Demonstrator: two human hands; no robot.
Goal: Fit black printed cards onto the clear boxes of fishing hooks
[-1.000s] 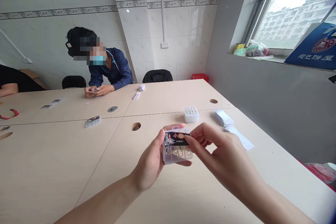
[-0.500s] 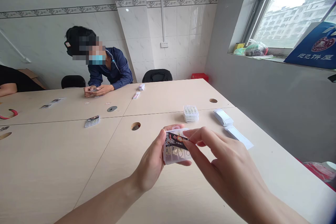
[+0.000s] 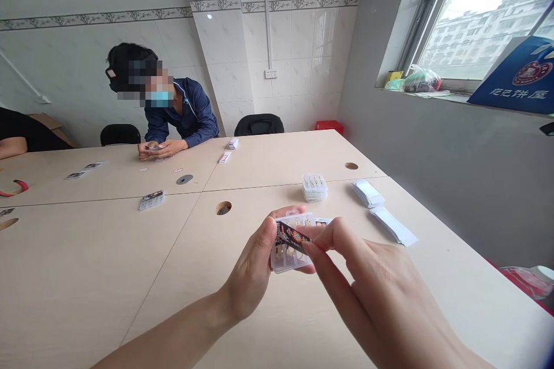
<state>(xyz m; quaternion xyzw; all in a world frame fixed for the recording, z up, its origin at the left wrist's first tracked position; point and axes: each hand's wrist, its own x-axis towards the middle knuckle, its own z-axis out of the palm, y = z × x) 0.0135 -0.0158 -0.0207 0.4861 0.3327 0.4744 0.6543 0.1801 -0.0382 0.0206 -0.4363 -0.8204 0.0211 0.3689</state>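
Partway, by the look of it: black printed strip (image 3: 292, 236) sits slanted across clear rectangular plastic box (image 3: 285, 266), not squared up; can't tell if stuck. Left hand (image 3: 253, 262) grips the box's left side, above the pale wood-look table (image 3: 108, 277); right hand (image 3: 381, 277) pinches the strip's right end, thumb against finger. Box see-through, compartmented, gold-coloured hooks inside. Left: black-banded clear box (image 3: 152, 200), likely done. Far side: stacked clear boxes (image 3: 315, 188), top one unbanded, probably left to do.

Left hand (image 3: 255, 262) cupped, gripping; right hand (image 3: 367, 268) pinching, fingers (image 3: 336, 233) bent; bare forearms (image 3: 182, 323) angled inward.
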